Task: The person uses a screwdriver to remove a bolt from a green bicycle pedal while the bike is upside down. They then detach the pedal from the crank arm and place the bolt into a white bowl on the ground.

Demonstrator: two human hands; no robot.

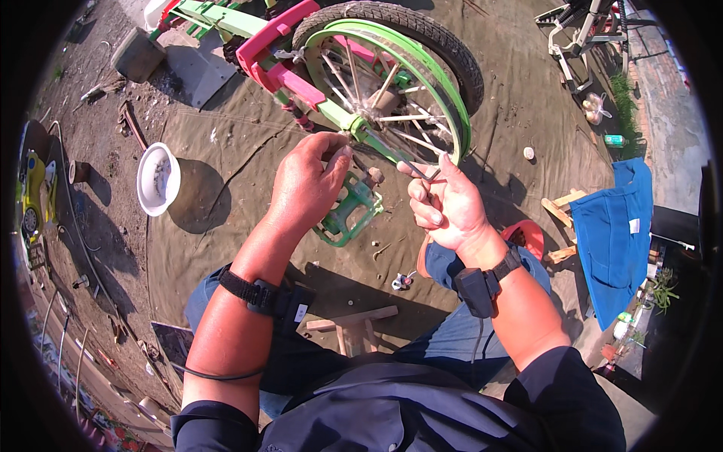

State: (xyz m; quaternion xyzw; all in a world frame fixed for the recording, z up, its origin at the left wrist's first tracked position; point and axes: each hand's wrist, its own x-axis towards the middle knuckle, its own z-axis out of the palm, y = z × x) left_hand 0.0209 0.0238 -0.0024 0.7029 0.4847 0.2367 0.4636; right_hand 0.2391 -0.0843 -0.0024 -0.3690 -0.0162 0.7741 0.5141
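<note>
In front of me a small bicycle with a green and pink frame lies with its wheel toward me; the rim is green, the tire black. My right hand pinches a thin metal hex key with a bent end, its long arm slanting toward the green frame end by the hub. Beside that frame end, my left hand has its fingers curled in; whatever they grip is hidden. Just below the hands is a green plastic pedal.
Left of me stands a white bowl with small parts inside, with a wrench behind it. A red bowl is by my right knee. Blue cloth hangs over a wooden stool at right. Small wooden stool sits between my legs.
</note>
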